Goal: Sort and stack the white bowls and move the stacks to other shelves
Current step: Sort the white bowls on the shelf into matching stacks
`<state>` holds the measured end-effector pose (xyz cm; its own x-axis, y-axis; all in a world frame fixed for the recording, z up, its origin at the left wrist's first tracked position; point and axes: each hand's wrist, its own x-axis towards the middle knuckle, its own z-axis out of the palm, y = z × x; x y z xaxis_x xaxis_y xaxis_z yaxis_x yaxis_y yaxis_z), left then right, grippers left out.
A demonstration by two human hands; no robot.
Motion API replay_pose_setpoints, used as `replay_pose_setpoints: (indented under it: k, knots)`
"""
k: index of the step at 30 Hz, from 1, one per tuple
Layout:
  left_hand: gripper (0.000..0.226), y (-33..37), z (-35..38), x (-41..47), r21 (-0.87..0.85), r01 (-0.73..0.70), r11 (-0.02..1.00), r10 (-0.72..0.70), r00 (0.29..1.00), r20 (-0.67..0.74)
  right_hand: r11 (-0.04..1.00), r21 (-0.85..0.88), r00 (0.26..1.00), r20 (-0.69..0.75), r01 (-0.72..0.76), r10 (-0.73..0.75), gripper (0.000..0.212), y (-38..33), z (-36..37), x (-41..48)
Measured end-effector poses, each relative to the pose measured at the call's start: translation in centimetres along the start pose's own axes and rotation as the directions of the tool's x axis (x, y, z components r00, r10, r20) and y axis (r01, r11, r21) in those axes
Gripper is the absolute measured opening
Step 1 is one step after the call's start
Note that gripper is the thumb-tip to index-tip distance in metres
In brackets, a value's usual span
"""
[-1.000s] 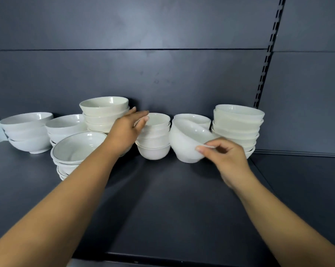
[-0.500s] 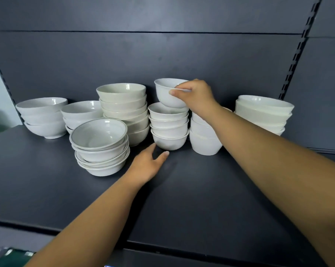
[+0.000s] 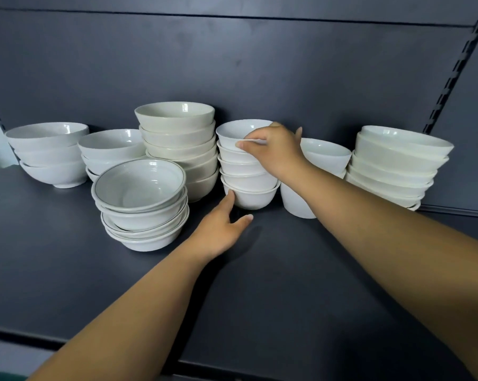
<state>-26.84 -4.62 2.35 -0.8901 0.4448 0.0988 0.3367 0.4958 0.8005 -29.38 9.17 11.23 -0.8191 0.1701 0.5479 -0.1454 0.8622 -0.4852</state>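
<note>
— Where is the bowl being stacked?
— The top bowl (image 3: 239, 132) sits on the middle stack (image 3: 247, 171) of small white bowls, near the back of the dark shelf (image 3: 273, 284). The right hand (image 3: 273, 149) pinches its near rim, thumb on the outside, fingers over the edge.
— And the other hand?
— The left hand (image 3: 218, 229) is open, palm down on the shelf in front of that stack, with the thumb touching the side of the bottom bowl (image 3: 255, 198). It grips nothing.
— What stands around that stack?
— Just to its left is a tall stack of cream bowls (image 3: 177, 149), and in front of that a tilted stack of wide bowls with a thin dark rim line (image 3: 141, 204). Further left are a short white stack (image 3: 108, 149) and, well apart at the far left, another stack of three (image 3: 49, 155).
— To the right?
— A deep white bowl stack (image 3: 323, 160) stands just beside the middle one, partly hidden by the right forearm. Beyond it is a stack of wide cream bowls (image 3: 397, 166), beside the slotted upright (image 3: 452, 78) of the back panel (image 3: 232, 64).
</note>
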Motion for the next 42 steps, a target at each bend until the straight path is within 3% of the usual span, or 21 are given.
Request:
replay_pose_setpoints:
  k: [7,11,14,18,20,25,30,35,38,42]
  knots:
    - [0.073,-0.3,0.0,0.2,-0.011,-0.005,1.0,0.005,1.0,0.017,0.961,-0.278,0.996,0.086,0.013,0.012,0.034,0.2,0.0,-0.2]
    - [0.074,-0.5,0.0,0.2,-0.03,0.001,1.0,0.0,0.999,0.033,0.945,-0.327,0.99,0.134,0.005,0.041,0.035,0.0,-0.5,-0.5]
    - [0.072,-0.8,-0.2,0.5,-0.04,0.032,0.999,-0.031,0.999,0.022,0.958,-0.281,0.995,0.09,0.058,-0.034,0.051,0.3,-1.1,-1.2]
    - [0.069,-1.2,-0.4,0.5,-0.099,-0.033,0.995,0.033,0.999,0.007,0.976,0.059,0.964,-0.18,0.209,-0.196,0.036,0.7,-2.6,-4.1]
    - [0.06,-1.1,-0.4,0.4,-0.127,-0.064,0.99,0.062,0.998,-0.021,0.954,0.157,0.949,-0.23,0.255,-0.216,0.031,1.2,-3.6,-6.4]
    - [0.032,-0.2,0.3,-0.9,-0.054,-0.066,0.996,0.056,0.984,-0.17,0.982,0.135,0.99,-0.051,0.134,-0.128,0.033,4.5,-6.2,-12.7]
    - [0.018,1.8,1.4,-3.2,0.235,-0.187,0.954,0.196,0.98,-0.016,0.999,0.039,0.985,0.17,-0.036,0.028,0.03,8.3,-9.0,-16.6]
    - [0.031,2.6,1.5,-6.7,0.461,-0.262,0.848,0.265,0.962,0.058,0.999,-0.041,0.921,0.389,0.035,-0.016,0.027,9.1,-9.3,-18.9]
    - [0.064,1.8,0.9,-9.6,0.493,-0.281,0.824,0.307,0.951,0.029,0.993,-0.058,0.873,0.485,0.1,-0.06,0.029,7.7,-8.9,-19.4]
    - [0.073,-0.6,-0.9,-13.3,0.518,-0.185,0.835,0.241,0.97,-0.042,0.976,-0.067,0.834,0.534,0.206,-0.14,0.033,4.9,-7.8,-20.2]
